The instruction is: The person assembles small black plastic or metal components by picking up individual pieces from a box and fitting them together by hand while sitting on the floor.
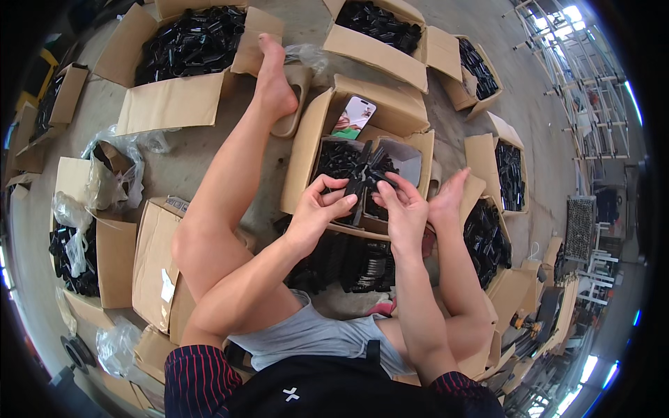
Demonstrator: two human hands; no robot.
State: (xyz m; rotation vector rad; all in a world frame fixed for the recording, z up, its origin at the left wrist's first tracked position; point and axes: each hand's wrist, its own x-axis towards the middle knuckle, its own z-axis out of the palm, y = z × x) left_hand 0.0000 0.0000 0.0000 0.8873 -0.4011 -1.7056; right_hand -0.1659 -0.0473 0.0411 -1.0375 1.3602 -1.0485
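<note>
Between my hands is a black plastic part with long narrow arms, held over an open cardboard box. My left hand pinches its left side between thumb and fingers. The fingers of my right hand are closed on its right side. Below the part, the box holds two smaller open bins filled with small black pieces; the right bin shows a grey inner wall. A phone with a lit screen leans at the back of the box. My fingers partly hide the part's lower end.
Cardboard boxes of black parts stand all around on the concrete floor. Stacked black parts lie between my legs. A closed carton and clear plastic bags are on the left. Metal racks stand at the far right.
</note>
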